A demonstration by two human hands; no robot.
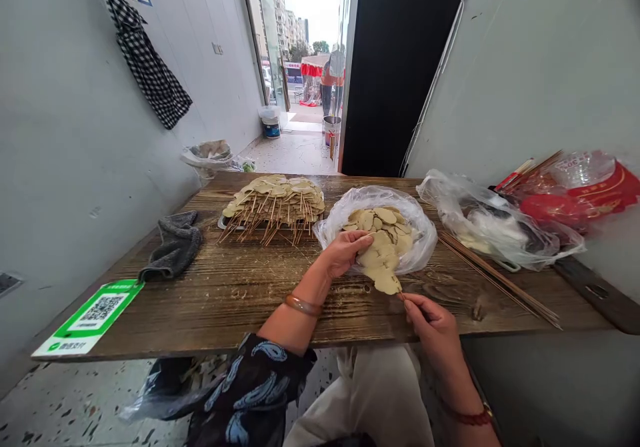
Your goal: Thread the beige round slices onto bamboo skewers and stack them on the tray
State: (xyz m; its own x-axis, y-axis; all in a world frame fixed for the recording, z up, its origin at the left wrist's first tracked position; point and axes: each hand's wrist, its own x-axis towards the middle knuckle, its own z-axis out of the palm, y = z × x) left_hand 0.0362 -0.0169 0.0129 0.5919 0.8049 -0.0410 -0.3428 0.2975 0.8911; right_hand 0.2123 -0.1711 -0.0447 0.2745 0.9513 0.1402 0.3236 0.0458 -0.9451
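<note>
Thin, pale yellow slices (381, 263), which look like potato, are threaded on a thin wooden skewer between my hands. My left hand (345, 250) pinches the upper slice at the left, over the near side of a plastic-lined container. My right hand (431, 323) grips the skewer's lower end near the table's front edge. Loose slices (385, 219) of the same kind fill the clear plastic bag (425, 237) just beyond my hands. To the left, a heap of loaded skewers (277, 200) lies on a tray, bare stick ends towards me.
Bare skewers (500, 280) lie on the wooden table (240, 307) to the right, beside a plastic bag (493, 223), red packaging (580, 197) and a dark flat handle (600, 293). At left are a grey cloth (173, 243) and a green QR card (93, 317).
</note>
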